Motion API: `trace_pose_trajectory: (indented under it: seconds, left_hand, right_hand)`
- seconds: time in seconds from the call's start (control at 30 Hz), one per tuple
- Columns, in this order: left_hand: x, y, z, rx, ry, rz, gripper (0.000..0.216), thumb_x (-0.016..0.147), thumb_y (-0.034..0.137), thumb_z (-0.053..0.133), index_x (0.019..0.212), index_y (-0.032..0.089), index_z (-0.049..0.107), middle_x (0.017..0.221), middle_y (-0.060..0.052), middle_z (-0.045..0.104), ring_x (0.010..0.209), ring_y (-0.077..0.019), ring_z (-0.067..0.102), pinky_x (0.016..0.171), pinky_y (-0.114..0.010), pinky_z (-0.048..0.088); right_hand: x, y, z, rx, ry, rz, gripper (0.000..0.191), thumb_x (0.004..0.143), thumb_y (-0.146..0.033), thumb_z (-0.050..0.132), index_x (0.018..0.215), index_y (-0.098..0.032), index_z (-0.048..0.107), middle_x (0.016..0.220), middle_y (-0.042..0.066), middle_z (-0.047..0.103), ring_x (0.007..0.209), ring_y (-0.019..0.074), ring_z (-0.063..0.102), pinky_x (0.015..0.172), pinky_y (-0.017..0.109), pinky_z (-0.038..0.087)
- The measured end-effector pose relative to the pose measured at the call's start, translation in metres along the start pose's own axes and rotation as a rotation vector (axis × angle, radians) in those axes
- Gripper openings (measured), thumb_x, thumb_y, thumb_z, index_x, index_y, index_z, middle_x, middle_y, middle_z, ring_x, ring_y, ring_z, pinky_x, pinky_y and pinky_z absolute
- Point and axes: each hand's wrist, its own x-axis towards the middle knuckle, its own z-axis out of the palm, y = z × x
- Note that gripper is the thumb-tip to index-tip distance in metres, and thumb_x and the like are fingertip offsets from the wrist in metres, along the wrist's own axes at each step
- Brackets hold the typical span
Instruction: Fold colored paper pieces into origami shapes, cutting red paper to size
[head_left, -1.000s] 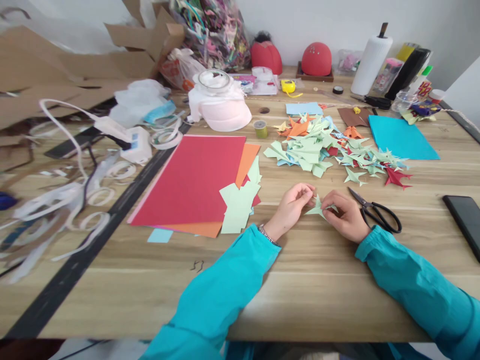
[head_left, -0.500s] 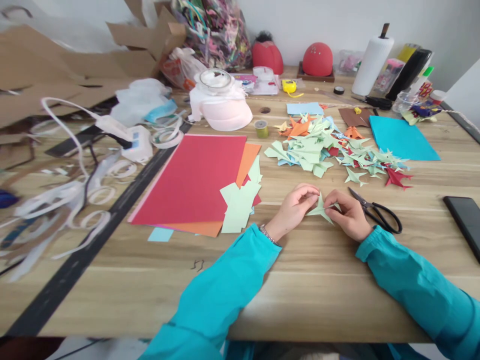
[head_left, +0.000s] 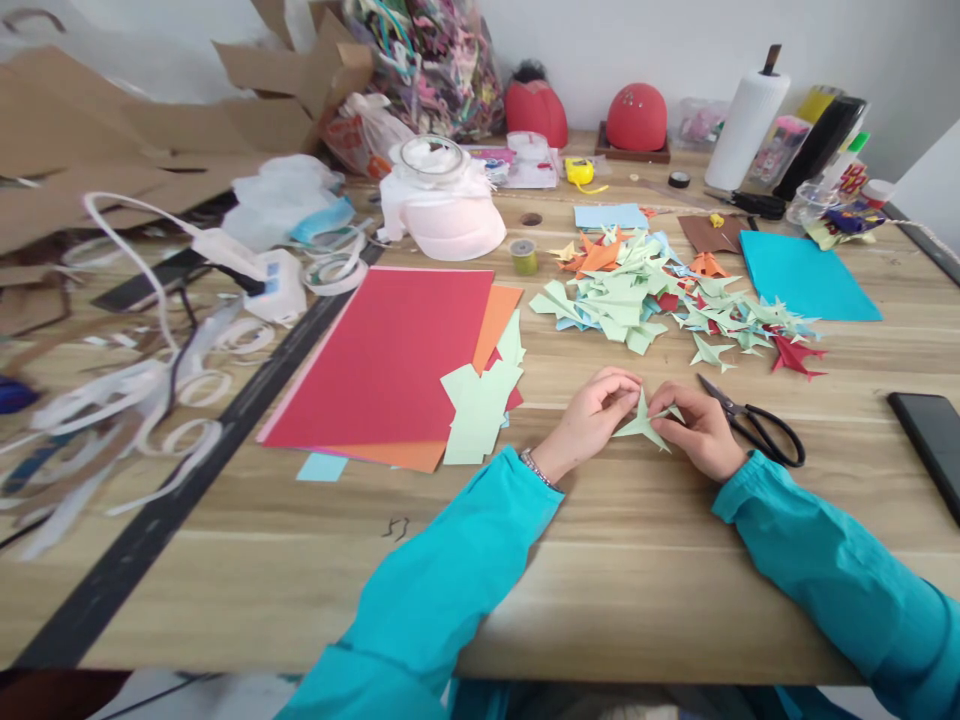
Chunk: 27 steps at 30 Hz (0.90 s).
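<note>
A pale green folded paper star (head_left: 643, 424) is held between my two hands, just above the wooden table. My left hand (head_left: 594, 418) pinches its upper left side with thumb and fingers. At its right side, my right hand (head_left: 699, 430) grips it, the thumb and fingertips closed and covering part of the paper. Black-handled scissors (head_left: 756, 420) lie partly behind my right hand. Beyond both hands spreads a heap of folded paper pieces (head_left: 615, 295), mostly pale green with some orange, blue and red. A red paper star (head_left: 798, 356) rests at the heap's right end.
Left of my hands lie a red paper sheet (head_left: 390, 350) and pale green cut pieces (head_left: 480, 415). A black phone (head_left: 928, 440) is at the right. Farther back are a turquoise sheet (head_left: 810, 275) and a thread spool (head_left: 523, 257). Cords and white strips (head_left: 187, 410) clutter the left.
The paper star has tilted very slightly between my fingers. Both hands stay in almost the same place, and the rest of the table looks the same.
</note>
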Motion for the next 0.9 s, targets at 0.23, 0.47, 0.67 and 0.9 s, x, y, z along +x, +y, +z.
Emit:
trace_pose_trajectory:
  seconds: [0.23, 0.47, 0.67, 0.9]
  left_hand:
    - [-0.0007, 0.0022, 0.0001, 0.023, -0.001, -0.015, 0.026, 0.089, 0.035, 0.051, 0.073, 0.016, 0.058, 0.107, -0.009, 0.057, 0.096, -0.0182, 0.056, 0.082, -0.029, 0.047]
    - [-0.0002, 0.0031, 0.0004, -0.011, 0.006, -0.048, 0.029, 0.088, 0.039, 0.052, 0.071, 0.016, 0.058, 0.105, -0.008, 0.056, 0.095, -0.0186, 0.056, 0.073, -0.027, 0.048]
    - [-0.0004, 0.0036, 0.0002, 0.002, 0.001, -0.045, 0.026, 0.088, 0.035, 0.053, 0.074, 0.016, 0.061, 0.106, -0.009, 0.057, 0.1, -0.0201, 0.056, 0.083, -0.031, 0.047]
    - [-0.0011, 0.0036, 0.0004, 0.016, 0.013, -0.051, 0.025, 0.089, 0.032, 0.052, 0.071, 0.016, 0.06, 0.106, -0.009, 0.057, 0.098, -0.0198, 0.057, 0.088, -0.033, 0.045]
  right_hand:
    - [0.0, -0.0008, 0.0006, -0.008, -0.017, -0.02, 0.005, 0.078, -0.024, 0.06, 0.075, -0.02, 0.059, 0.071, 0.0, 0.056, 0.066, 0.0142, 0.05, 0.061, 0.029, 0.039]
    - [-0.0001, -0.0004, 0.0002, -0.001, -0.016, -0.027, 0.003, 0.077, -0.022, 0.06, 0.076, -0.02, 0.06, 0.072, 0.0, 0.057, 0.065, 0.0138, 0.05, 0.061, 0.028, 0.039]
    - [0.0, -0.0012, 0.0001, -0.001, -0.027, -0.038, 0.003, 0.078, -0.022, 0.06, 0.076, -0.02, 0.059, 0.073, 0.0, 0.058, 0.068, 0.0146, 0.051, 0.063, 0.029, 0.04]
    - [-0.0001, -0.0021, 0.0002, 0.005, -0.048, -0.043, 0.002, 0.078, -0.02, 0.059, 0.076, -0.02, 0.06, 0.073, 0.0, 0.057, 0.066, 0.0141, 0.051, 0.062, 0.029, 0.04]
